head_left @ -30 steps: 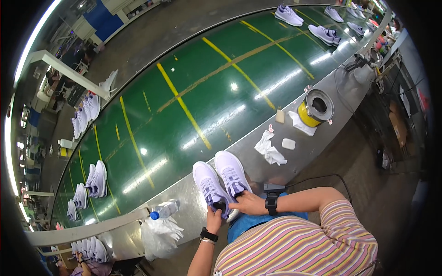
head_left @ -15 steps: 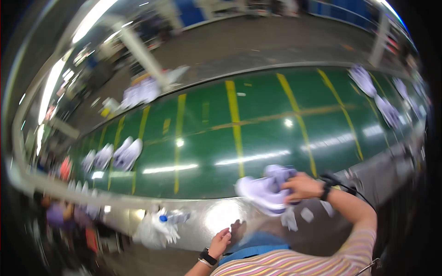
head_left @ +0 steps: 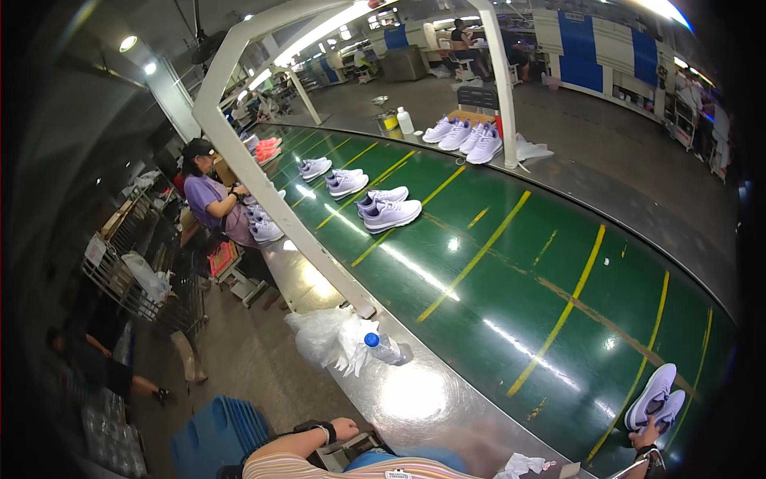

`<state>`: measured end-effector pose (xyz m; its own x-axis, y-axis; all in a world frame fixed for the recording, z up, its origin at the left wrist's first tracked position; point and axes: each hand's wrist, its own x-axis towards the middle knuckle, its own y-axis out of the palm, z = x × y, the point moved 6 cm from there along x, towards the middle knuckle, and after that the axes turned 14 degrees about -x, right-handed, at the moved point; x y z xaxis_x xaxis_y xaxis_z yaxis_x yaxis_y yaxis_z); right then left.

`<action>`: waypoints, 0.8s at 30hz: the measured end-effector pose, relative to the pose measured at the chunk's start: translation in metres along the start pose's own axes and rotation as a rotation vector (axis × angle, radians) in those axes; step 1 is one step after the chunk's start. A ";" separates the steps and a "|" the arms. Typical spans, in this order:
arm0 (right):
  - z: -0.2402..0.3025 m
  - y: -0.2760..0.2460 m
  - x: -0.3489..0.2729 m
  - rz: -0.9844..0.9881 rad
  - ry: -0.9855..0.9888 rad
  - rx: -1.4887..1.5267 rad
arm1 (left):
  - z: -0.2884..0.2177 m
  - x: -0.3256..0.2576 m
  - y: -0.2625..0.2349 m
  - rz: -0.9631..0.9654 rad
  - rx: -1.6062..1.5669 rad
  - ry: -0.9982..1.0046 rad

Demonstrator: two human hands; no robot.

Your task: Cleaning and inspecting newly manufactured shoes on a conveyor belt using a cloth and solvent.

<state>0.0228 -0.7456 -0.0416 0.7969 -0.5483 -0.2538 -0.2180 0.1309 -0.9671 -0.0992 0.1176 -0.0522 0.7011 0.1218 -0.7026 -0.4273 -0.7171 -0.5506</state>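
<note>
At the lower right, my right hand (head_left: 645,435) reaches over the green conveyor belt and grips the near end of a pair of lavender sneakers (head_left: 653,399). The two shoes lie side by side, toes away from me, on or just above the belt. My left hand (head_left: 345,429) hangs low, close to my body, beside a small metal frame (head_left: 355,451) below the bench edge. Its fingers are too small and partly hidden to read. White crumpled paper (head_left: 523,466) lies on the metal ledge between my arms.
The belt (head_left: 511,311) carries more pairs of lavender sneakers (head_left: 388,210) at the left. A white post (head_left: 295,215) stands on the metal ledge (head_left: 411,391), near plastic bags (head_left: 331,335) and a blue-capped bottle (head_left: 383,347). A co-worker (head_left: 209,191) sits beyond. Blue stacked stools (head_left: 219,435) stand lower left.
The view has swung left. My right hand has carried the sneakers from over the metal ledge onto or just above the belt. My left hand has dropped from the ledge to near my body.
</note>
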 end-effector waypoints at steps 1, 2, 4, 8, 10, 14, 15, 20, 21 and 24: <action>0.008 0.005 0.005 -0.006 -0.015 -0.007 | 0.012 -0.003 -0.014 -0.046 0.049 -0.029; -0.002 0.002 0.003 -0.151 0.042 -0.127 | 0.005 -0.001 -0.033 -0.148 0.035 -0.060; 0.035 -0.034 0.001 -0.118 0.001 -0.158 | 0.004 -0.005 -0.074 -0.429 0.034 -0.048; 0.184 -0.106 -0.047 -0.226 -0.475 0.178 | -0.002 0.004 -0.166 -0.967 -0.200 0.158; 0.285 -0.152 -0.099 -0.205 -0.635 0.290 | -0.029 0.005 -0.218 -1.100 -0.310 0.279; 0.478 -0.220 -0.210 -0.092 -0.870 0.502 | -0.079 0.043 -0.325 -1.132 -0.415 0.679; 0.523 -0.233 -0.239 -0.066 -0.949 0.525 | -0.086 0.066 -0.350 -1.105 -0.412 0.736; 0.709 -0.283 -0.349 -0.130 -1.205 0.641 | -0.160 0.188 -0.406 -0.630 -0.129 0.730; 0.734 -0.294 -0.364 -0.181 -1.275 0.819 | -0.179 0.216 -0.405 -0.579 -0.077 0.689; 0.794 -0.295 -0.392 -0.372 -1.320 0.977 | -0.219 0.260 -0.417 -0.488 0.023 0.684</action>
<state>0.2220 0.0866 0.3316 0.7253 0.2872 0.6257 0.0801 0.8675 -0.4910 0.3862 0.2987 0.0934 0.9986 -0.0330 0.0411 0.0080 -0.6770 -0.7360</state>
